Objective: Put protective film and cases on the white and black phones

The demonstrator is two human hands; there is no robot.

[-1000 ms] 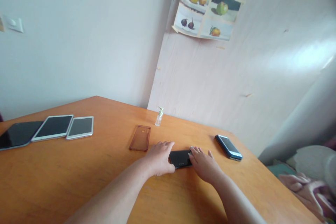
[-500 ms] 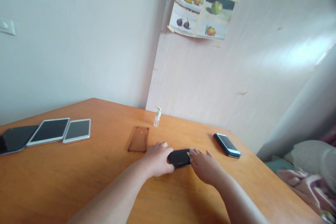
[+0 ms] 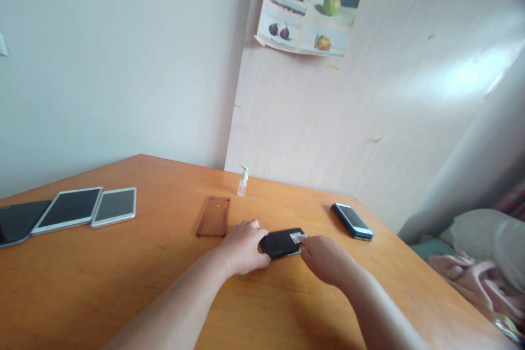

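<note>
Head view, and we go straight to the fingertips: the right hand (image 3: 324, 257) has its fingers curled in at the far end of a black phone (image 3: 279, 244), right by a whitish patch (image 3: 296, 238) on its upper face. Are they pinching something there? Cannot tell; the fingertips are hidden. Across at the other end, the left hand (image 3: 246, 247) grips, thumb along the near edge, fingers at the far one, bracing the phone flat on the wooden table (image 3: 123, 268) between the two hands. The step in hand looks like close work at that patch, rubbing or peeling, hard to say which. The next move, I'd judge, calls for a firm brace from the left and a short, controlled stroke from the right, so the phone doesn't skid. Moving outward: a translucent brown case (image 3: 212, 221) lies just beyond the left hand, with a pump bottle (image 3: 243, 181) upright behind it. Out right, a white-fronted phone (image 3: 353, 217); far left, three flat devices (image 3: 69, 209) side by side.
</note>
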